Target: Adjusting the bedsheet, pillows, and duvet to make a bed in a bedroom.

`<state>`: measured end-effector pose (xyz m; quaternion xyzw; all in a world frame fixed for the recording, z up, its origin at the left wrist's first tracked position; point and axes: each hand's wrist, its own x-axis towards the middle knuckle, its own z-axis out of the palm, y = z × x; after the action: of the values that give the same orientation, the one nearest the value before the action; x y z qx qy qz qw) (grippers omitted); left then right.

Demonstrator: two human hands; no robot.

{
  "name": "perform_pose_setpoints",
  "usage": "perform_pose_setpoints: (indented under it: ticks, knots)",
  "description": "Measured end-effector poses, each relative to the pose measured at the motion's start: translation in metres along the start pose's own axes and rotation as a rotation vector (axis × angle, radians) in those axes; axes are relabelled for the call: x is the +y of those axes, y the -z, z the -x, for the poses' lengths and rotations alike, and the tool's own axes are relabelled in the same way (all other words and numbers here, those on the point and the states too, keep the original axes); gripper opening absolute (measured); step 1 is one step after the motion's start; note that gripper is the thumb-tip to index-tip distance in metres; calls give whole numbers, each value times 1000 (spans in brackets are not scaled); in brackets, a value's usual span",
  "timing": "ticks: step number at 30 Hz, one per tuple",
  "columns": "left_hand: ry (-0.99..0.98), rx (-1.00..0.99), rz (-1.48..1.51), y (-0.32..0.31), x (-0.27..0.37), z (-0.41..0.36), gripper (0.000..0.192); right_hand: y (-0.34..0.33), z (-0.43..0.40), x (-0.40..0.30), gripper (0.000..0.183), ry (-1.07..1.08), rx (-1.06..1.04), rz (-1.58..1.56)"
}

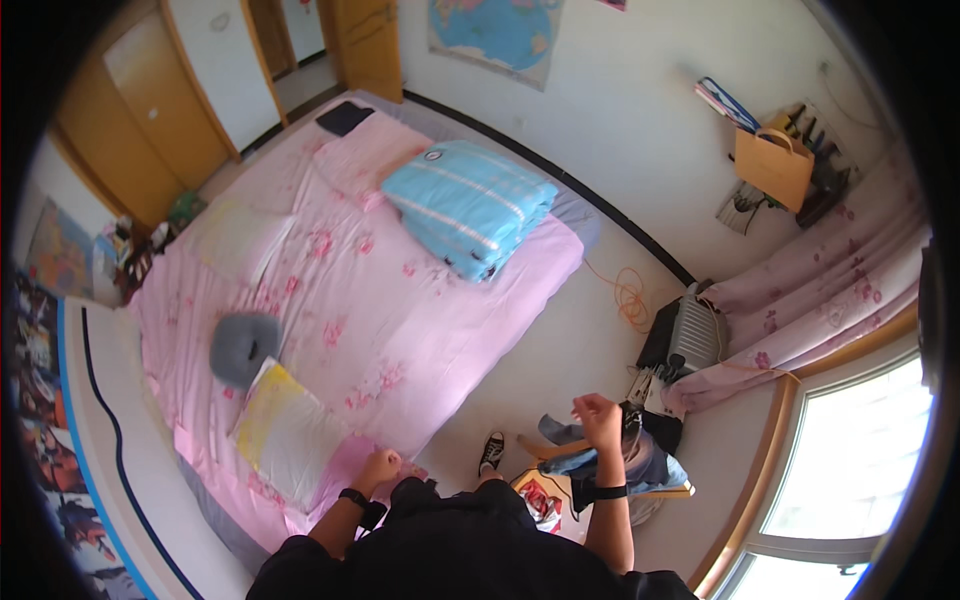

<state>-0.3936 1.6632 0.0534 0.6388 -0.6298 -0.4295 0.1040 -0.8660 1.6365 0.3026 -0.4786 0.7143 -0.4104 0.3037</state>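
My left hand (381, 466) is low beside the near edge of the bed, its fingers curled in and nothing visible in them. Close by are a pink pillow (346, 469) and a white-and-yellow pillow (289, 431), both lying on the pink floral bedsheet (450, 322). Over a wooden chair (551, 451) heaped with clothes (651, 466), my right hand (598, 421) is raised with loosely bent fingers, and I see nothing held in it. A folded light-blue quilt (471, 206) rests on the far side of the bed.
A grey cushion (244, 349) and a dark flat item (345, 118) also lie on the bed. An orange cable (631, 300) coils on the floor near an oil-filled radiator (696, 330). Curtains (817, 300) hang beside the window (862, 450). A red-and-white bag (540, 504) sits by the chair.
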Motion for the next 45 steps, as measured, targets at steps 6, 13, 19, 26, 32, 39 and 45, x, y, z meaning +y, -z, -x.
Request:
perform_pose_setpoints:
  ticks: [6, 13, 19, 26, 32, 39, 45]
  knots:
    - [-103, -79, 1, 20, 118, -68, 14, -35, -49, 30, 22, -95, -123, -74]
    - [-183, -173, -35, 15, 161, -135, 14, -91, -152, 36, 19, -65, -335, -168]
    - [-167, -248, -126, 11, 204, -206, 19, -50, -221, 108, 20, -330, -198, -16]
    - [-301, -326, -130, -9, 305, -315, 17, 57, -243, 230, 20, -755, -37, -132]
    - [-380, -321, -173, -57, 391, -415, 18, 139, -292, 309, 21, -930, 51, -291]
    - [-369, -362, -138, -125, 531, -513, 20, 202, -460, 337, 21, -866, -203, -125]
    - [-208, -200, -30, -159, 610, -604, 19, 227, -688, 317, 20, -523, -386, 21]
